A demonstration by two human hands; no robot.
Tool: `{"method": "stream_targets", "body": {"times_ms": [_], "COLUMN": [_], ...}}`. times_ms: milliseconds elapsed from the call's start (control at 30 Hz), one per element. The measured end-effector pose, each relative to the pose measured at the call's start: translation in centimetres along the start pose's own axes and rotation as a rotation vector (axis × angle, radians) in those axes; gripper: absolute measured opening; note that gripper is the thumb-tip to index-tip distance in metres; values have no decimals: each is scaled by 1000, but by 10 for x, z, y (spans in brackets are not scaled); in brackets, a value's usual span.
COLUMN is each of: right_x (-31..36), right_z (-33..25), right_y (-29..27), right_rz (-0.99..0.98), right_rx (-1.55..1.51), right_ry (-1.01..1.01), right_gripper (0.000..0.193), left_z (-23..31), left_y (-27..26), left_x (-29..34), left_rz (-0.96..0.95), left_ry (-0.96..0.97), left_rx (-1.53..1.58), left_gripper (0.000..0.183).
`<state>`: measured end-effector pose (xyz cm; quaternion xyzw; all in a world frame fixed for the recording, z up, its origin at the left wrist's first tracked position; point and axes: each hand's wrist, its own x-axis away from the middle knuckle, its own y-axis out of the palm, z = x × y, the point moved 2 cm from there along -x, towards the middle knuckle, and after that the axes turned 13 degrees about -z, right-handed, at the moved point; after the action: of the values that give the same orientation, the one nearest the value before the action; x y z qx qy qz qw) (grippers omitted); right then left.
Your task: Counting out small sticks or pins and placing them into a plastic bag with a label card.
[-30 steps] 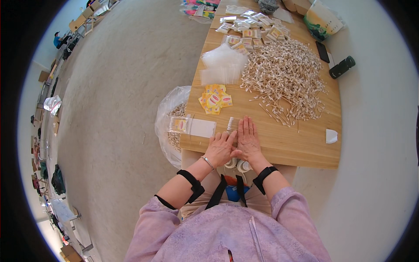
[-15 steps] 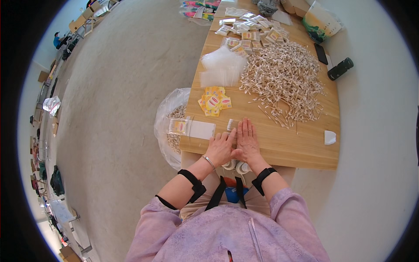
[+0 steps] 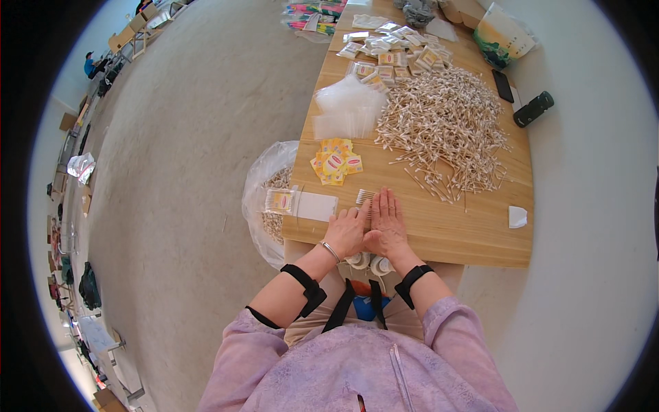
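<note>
A small row of cotton swabs [image 3: 364, 197] lies side by side on the wooden table near its front edge. My right hand [image 3: 388, 223] rests flat along the right side of the row, its fingers straight and together, covering part of it. From the left, my left hand [image 3: 346, 231] reaches in with fingers stretched out and lightly bent, the fingertips at the row. The two thumbs meet below the swabs. Just left of my left hand is a white card or block [image 3: 317, 207], with a filled clear bag of swabs [image 3: 280, 201] beside it at the table's edge.
A large heap of loose swabs [image 3: 446, 130] covers the right middle. Yellow printed cards [image 3: 336, 163], clear empty bags [image 3: 350, 106] and filled packs [image 3: 395, 55] lie beyond. A plastic sack [image 3: 254, 206] stands left of the table. A phone [image 3: 503, 86] and dark bottle [image 3: 533, 109] lie by the wall.
Hardly anything differs. Both hands keep their place at the swab row; the whole view has shifted very slightly.
</note>
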<state>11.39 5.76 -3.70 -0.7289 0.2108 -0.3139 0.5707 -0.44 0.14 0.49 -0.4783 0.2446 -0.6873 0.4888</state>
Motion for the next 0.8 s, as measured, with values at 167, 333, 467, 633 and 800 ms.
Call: {"method": "stream_targets", "body": {"times_ms": [167,333,467,633,800], "right_x": [1,1,-2,0,0], "right_z": [-1,0,0,-4,1], "right_y": [-2,-2,4,-2,1], "right_rz": [3,2,70,21,47], "right_rx": [-22,-24,55,-95,-68], "right_ry": [-14,-11,16,-10,-8], "right_gripper": [88,89,88,88,91], "left_z": [0,0,-1,-11,-4], "left_y": [-2,-2,-2,3,-5], "left_x": [5,4,-3,-10,-8], "left_rz": [-30,-34,4,-6,-46], "left_ry": [21,19,13,24,20], "left_rx": [-13,-23,23,125,79], "left_gripper": [80,80,79,77,78]}}
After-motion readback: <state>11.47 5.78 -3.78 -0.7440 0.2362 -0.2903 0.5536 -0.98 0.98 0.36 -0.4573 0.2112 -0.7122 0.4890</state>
